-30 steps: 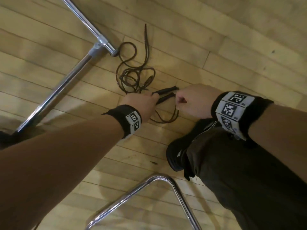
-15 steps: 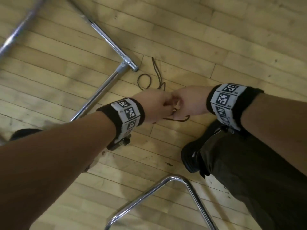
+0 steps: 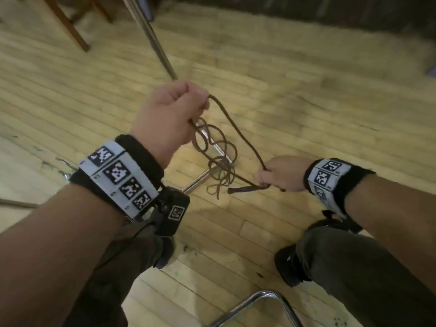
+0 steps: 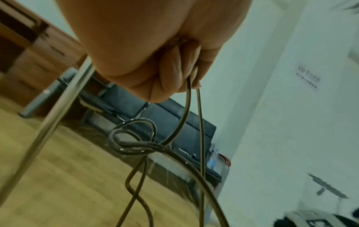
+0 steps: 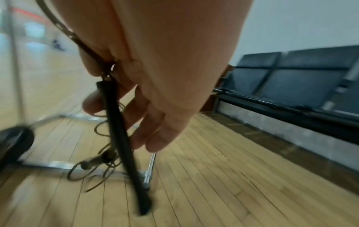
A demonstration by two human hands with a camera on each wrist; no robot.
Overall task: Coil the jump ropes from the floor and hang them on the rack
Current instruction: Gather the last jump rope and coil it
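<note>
A thin dark brown jump rope [image 3: 238, 131] hangs in tangled loops [image 3: 218, 161] between my two raised hands. My left hand [image 3: 172, 119] is a fist gripping the cord high up; in the left wrist view the strands [image 4: 198, 122] drop out of its curled fingers into a knot-like loop [image 4: 132, 144]. My right hand [image 3: 280, 174], lower and to the right, pinches the cord where it joins a black handle [image 5: 120, 138], which dangles below the fingers. A second handle [image 5: 97, 159] swings in the tangle. The chrome rack's upright [image 3: 151, 36] rises behind my left hand.
The rack's base tubes [image 3: 200, 182] lie on the wooden floor under the rope, and a curved chrome foot [image 3: 264, 296] sits near my shoes [image 3: 287, 265]. A row of dark bench seats [image 5: 291, 79] lines the wall. Wooden chair legs [image 3: 70, 27] stand at upper left.
Both hands have lifted the rope off the floor and moved apart, the left rising high, the right staying lower. The view tilted up from the floor.
</note>
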